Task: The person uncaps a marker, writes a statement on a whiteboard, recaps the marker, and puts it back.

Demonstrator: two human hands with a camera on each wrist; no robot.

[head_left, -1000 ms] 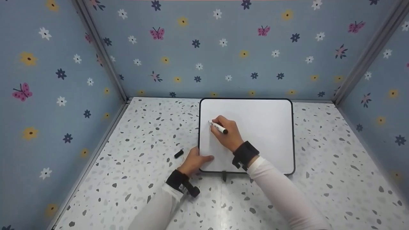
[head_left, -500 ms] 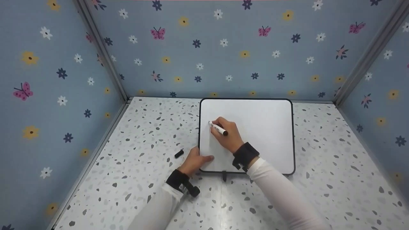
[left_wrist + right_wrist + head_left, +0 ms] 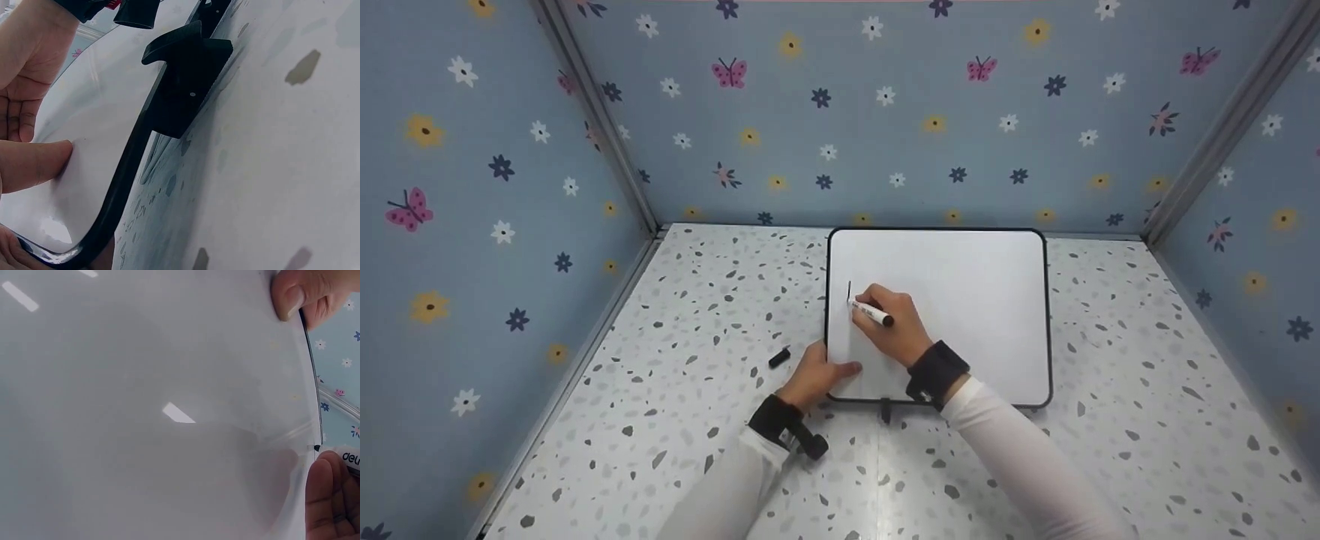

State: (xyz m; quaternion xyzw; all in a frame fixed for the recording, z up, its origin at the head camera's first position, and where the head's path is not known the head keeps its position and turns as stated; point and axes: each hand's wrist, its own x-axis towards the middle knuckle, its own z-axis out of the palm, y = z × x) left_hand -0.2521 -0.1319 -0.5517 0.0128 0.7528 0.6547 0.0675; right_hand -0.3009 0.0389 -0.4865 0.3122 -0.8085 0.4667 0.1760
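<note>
Head view shows a whiteboard (image 3: 960, 300) with a black frame at the far side of a speckled table (image 3: 697, 315), near the blue wall (image 3: 885, 112) patterned with flowers and butterflies. The right hand (image 3: 894, 322) is over the left part of the board, its fingers pinching a white marker (image 3: 873, 311) near the tip, with the black back end slanting down to the right. A short, dark, nearly upright line (image 3: 849, 289) is drawn on the white surface, and the marker tip is at its lower end; it seems to touch the board, though the tip is too small to be sure. Right wrist view shows the marker's dark tip and part of its printed lettering beside the fingertips. The left hand (image 3: 812, 377) grips the board by its left edge near the lower corner, the thumb (image 3: 849, 370) resting on the white face and the other fingers curled behind the frame. A black bracket (image 3: 886, 410) is fixed at the lower edge of the frame; left wrist view shows it close, with that edge raised off the table beside it. A small black cap (image 3: 779, 358) lies on the table just left of the left hand. Both wrists wear black bands (image 3: 937, 372), with white sleeves (image 3: 1027, 457) behind them.
</note>
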